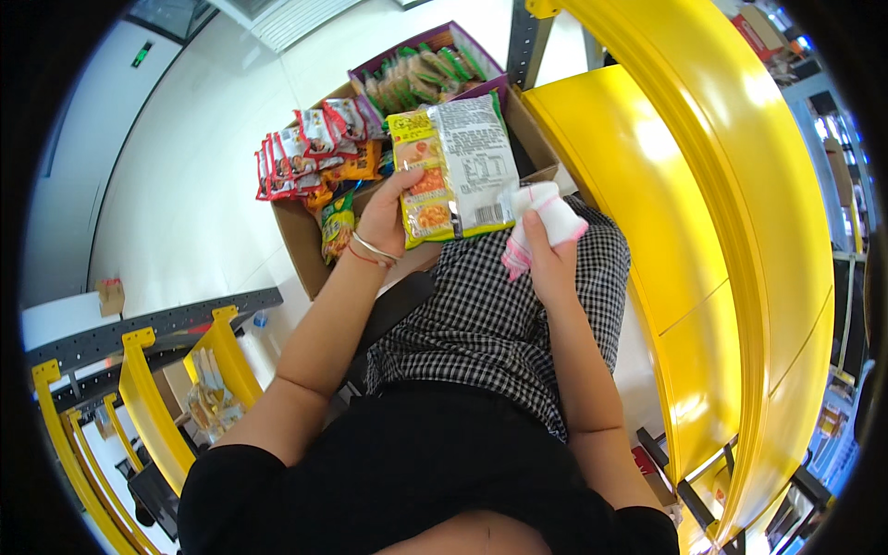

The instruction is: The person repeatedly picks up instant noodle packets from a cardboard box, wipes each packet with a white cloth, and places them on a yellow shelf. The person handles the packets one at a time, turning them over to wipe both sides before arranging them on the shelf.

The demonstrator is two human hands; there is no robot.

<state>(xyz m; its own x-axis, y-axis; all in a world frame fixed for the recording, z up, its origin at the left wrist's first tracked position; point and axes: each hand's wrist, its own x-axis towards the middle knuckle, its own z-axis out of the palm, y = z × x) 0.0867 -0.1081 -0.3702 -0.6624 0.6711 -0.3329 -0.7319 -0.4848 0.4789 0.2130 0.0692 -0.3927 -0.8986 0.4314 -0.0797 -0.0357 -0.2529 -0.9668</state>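
My left hand (385,215) grips a yellow and white plastic food packet (479,163) by its left edge, thumb on the front. The packet's printed back, with a table and a barcode, faces up. A folded white cloth with pink edging (548,215) is pinched in my right hand (551,267), close against the packet's lower right corner. Beyond both hands is an open cardboard box (295,243) of snack packets, partly hidden by the held packet. Red and white packets (305,149) lie in its left part, and a purple carton (451,35) of green-edged packets sits at its far side.
Yellow metal shelves (659,229) rise close on my right. At the lower left stands a black and yellow rack (152,395) with clear-wrapped goods (211,402). A small cardboard box (110,297) is on the floor at the far left. My checked trousers show below the hands.
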